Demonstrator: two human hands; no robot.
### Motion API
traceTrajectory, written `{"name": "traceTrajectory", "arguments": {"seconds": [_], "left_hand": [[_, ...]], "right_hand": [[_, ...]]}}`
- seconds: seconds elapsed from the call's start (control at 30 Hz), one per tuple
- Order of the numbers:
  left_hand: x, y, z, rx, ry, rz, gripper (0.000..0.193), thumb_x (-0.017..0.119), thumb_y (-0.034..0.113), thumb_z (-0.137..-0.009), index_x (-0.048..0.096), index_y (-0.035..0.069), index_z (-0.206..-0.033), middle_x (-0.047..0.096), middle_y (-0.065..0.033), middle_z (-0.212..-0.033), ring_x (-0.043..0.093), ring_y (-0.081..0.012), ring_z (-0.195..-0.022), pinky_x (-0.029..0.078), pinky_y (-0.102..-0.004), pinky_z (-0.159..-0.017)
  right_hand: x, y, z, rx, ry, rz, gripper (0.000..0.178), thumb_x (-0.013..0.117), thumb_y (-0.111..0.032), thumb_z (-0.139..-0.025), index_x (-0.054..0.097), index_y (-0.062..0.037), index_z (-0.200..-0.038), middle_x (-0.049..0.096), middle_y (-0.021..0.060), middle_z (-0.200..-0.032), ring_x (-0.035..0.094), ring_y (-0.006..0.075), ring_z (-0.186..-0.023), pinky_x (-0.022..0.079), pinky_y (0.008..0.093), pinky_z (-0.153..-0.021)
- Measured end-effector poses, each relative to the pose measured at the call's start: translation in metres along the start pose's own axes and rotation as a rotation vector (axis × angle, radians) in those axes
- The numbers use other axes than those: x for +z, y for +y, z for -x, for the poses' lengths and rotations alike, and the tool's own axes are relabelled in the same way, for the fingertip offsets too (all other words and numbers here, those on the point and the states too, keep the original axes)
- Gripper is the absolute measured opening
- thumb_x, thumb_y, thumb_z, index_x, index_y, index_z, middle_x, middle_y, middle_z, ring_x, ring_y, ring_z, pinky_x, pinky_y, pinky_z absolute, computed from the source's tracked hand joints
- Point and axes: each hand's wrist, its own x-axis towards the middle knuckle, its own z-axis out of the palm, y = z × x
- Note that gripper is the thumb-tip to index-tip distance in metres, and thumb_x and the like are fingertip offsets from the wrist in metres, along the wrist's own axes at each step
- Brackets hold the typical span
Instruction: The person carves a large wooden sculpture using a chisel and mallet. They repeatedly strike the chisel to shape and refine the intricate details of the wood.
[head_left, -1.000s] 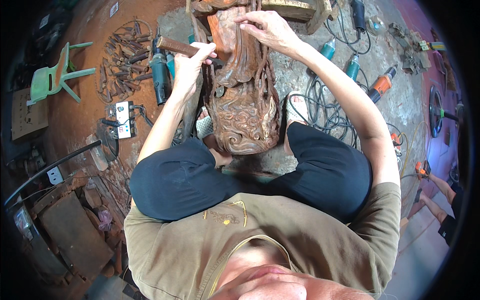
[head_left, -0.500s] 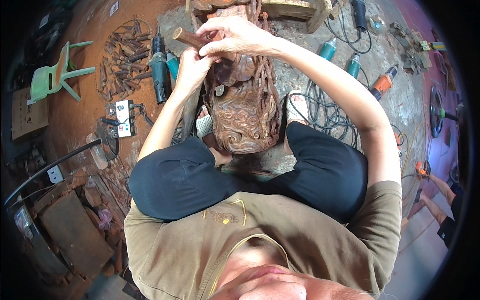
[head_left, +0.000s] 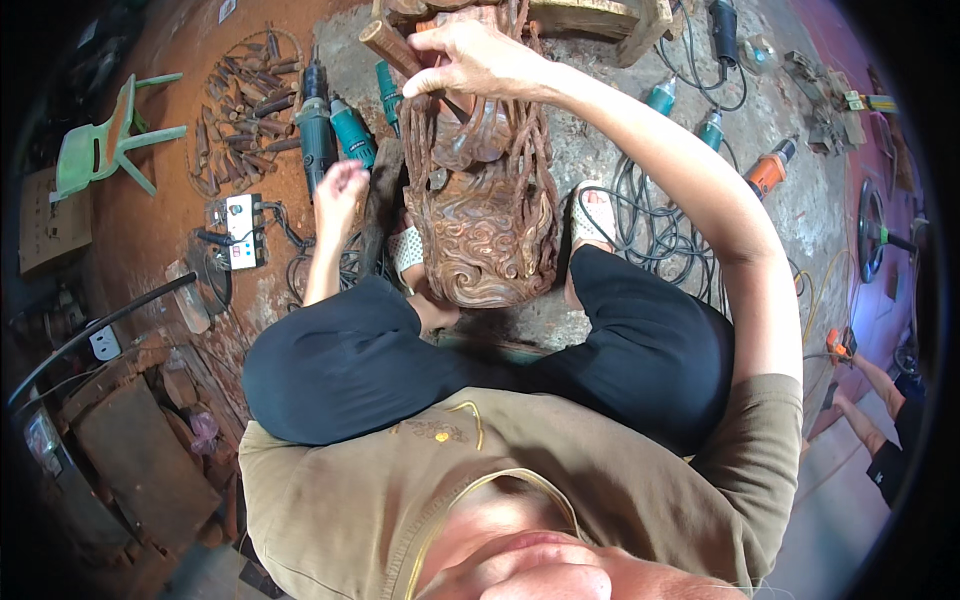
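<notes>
While the right hand (head_left: 470, 62) pinches a round wooden handle (head_left: 392, 48) between thumb and fingers, closed firmly around it, the handle's blunt end sticks out to the left of that grip. Directly beneath the grip and stretching from it toward the person's body lies the dark carved wood piece (head_left: 485, 240), all swirls and ropelike strands; whether the handle's lower end touches it, I cannot tell. Left of the grip and nearer the body, the left hand (head_left: 340, 188) is raised apart from the carving, its fingers loosely curled; I cannot tell if anything is inside them. Just beyond those fingers lie a teal power tool (head_left: 350, 135) and a longer dark green one (head_left: 317, 140). Farther left of the right hand's grip is a heap of brown-handled tools (head_left: 240, 130), then a pale green chair (head_left: 95, 150). Well off to its right rests an orange power tool (head_left: 768, 172).
</notes>
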Motion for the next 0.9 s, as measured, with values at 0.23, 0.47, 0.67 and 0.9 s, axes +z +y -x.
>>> {"name": "traceTrajectory", "arguments": {"seconds": [0.23,0.47,0.67,0.9], "left_hand": [[0.022,-0.077,0.064,-0.022,0.098,-0.543,0.056,0.078,0.019,-0.082,0.057,0.003,-0.132,0.063,-0.0194,-0.121,0.061,-0.0293,-0.106,0.048,-0.0411,-0.093],[0.023,-0.083,0.066,-0.093,0.042,-0.512,0.073,0.081,0.019,-0.079,0.045,0.003,-0.140,0.059,-0.0243,-0.131,0.057,-0.0367,-0.121,0.044,-0.0428,-0.102],[0.031,-0.086,0.065,-0.115,0.067,-0.456,0.079,0.080,0.012,-0.077,0.040,0.004,-0.144,0.062,-0.0241,-0.128,0.060,-0.0350,-0.120,0.045,-0.0414,-0.101],[0.026,-0.096,0.063,-0.271,0.020,-0.068,0.074,0.078,0.009,-0.074,0.044,-0.001,-0.139,0.067,-0.0200,-0.115,0.067,-0.0295,-0.102,0.051,-0.0353,-0.091]], "right_hand": [[-0.003,-0.010,-0.001,0.027,-0.053,0.169,0.042,0.074,-0.038,-0.091,0.066,-0.0011,-0.111,0.066,0.0080,-0.087,0.060,0.0144,-0.080,0.050,0.0332,-0.076],[0.004,-0.005,-0.010,-0.073,0.059,-0.009,0.047,0.081,-0.040,-0.080,0.063,0.0020,-0.093,0.064,0.0237,-0.078,0.065,0.0381,-0.076,0.047,0.0447,-0.068],[0.007,-0.007,-0.012,-0.052,0.014,0.083,0.048,0.080,-0.041,-0.081,0.064,0.0014,-0.096,0.066,0.0247,-0.083,0.066,0.0386,-0.080,0.048,0.0447,-0.072],[0.025,0.013,-0.016,-0.096,0.048,-0.001,0.066,0.081,-0.040,-0.080,0.063,0.0062,-0.123,0.069,0.0255,-0.110,0.067,0.0379,-0.104,0.052,0.0422,-0.089]]}}
